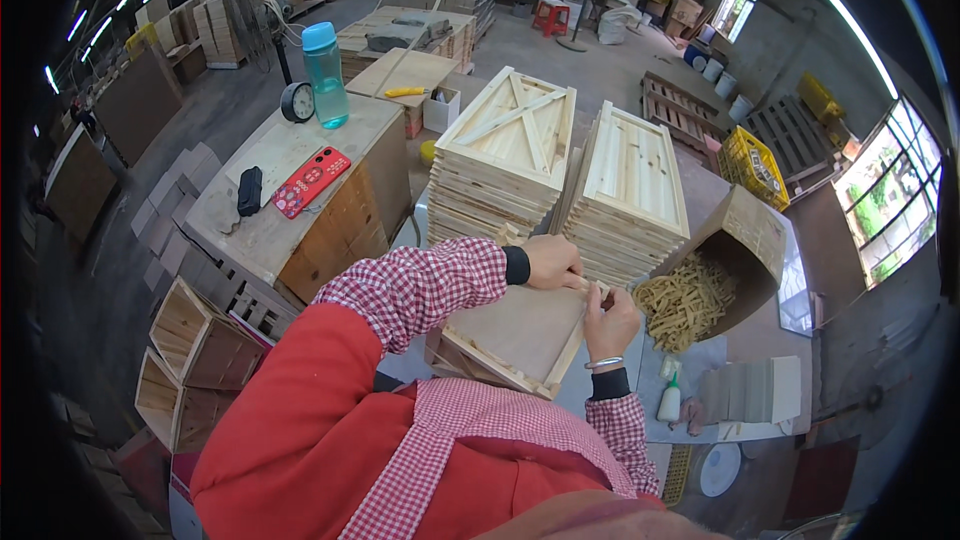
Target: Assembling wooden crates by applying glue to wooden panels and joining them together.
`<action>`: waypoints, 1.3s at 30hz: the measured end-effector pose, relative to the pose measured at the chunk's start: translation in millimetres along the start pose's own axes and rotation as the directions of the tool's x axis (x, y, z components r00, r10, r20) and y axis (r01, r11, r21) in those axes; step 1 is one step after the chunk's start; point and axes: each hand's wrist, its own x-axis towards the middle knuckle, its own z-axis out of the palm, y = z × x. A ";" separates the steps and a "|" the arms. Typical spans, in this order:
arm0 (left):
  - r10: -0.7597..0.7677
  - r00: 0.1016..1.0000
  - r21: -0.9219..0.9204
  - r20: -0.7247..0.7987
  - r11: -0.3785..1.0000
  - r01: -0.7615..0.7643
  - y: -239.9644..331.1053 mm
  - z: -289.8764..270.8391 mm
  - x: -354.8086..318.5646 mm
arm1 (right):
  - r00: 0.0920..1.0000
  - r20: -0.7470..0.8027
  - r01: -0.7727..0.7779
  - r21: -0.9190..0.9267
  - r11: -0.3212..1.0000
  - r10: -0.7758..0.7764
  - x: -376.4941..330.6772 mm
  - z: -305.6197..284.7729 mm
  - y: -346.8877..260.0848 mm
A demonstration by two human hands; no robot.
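In front of my body lies a shallow wooden frame with a flat panel (pixel 515 333) inside light wooden edges. Above its far right corner my left hand (pixel 550 262) reaches across, fingers closed and pointing right. My right hand (pixel 611 324), with a silver bangle at the wrist, pinches at the same corner. A small pale piece of wood (pixel 584 285) shows between the fingertips, and the fingers hide most of it. What the left fingers grip is hidden. Right of the hands, a tipped cardboard box (pixel 745 240) spills thin wooden strips (pixel 685 302).
Beyond the frame stand two stacks of wooden panels, one with a crossed brace (pixel 510 125), the other slatted (pixel 630 165). At left a cabinet (pixel 375 140) bears a blue bottle (pixel 325 75), a red phone (pixel 311 182) and a clock (pixel 297 102). A glue bottle (pixel 670 400) is at lower right.
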 end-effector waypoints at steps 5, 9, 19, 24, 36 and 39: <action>-0.051 0.993 -0.008 -0.103 0.999 0.050 0.3 6.7 -1.6 | 1.000 0.024 -0.014 -0.020 1.000 0.014 11.7 -0.1 -2.7; -0.107 0.985 -0.032 -0.139 0.994 0.103 0.2 5.1 -9.1 | 0.995 0.096 0.014 0.030 0.999 -0.016 18.1 1.6 2.7; -0.438 0.527 -0.458 -0.728 0.883 0.101 -54.4 -19.6 -81.1 | 0.943 0.288 -0.322 0.654 0.684 0.168 24.1 27.3 15.9; -0.663 0.693 -0.906 -0.285 0.422 0.031 -67.2 8.7 -88.8 | 0.962 0.242 -0.261 0.670 0.695 0.128 19.1 41.6 22.9; -0.631 0.610 -0.847 -0.480 0.514 -0.135 -80.5 36.8 -79.8 | 0.976 0.194 -0.214 0.735 0.643 0.103 24.9 57.1 29.5; -0.630 0.604 -0.848 -0.487 0.507 -0.155 -80.6 35.4 -82.4 | 0.979 0.170 -0.201 0.732 0.651 0.111 25.5 55.6 25.6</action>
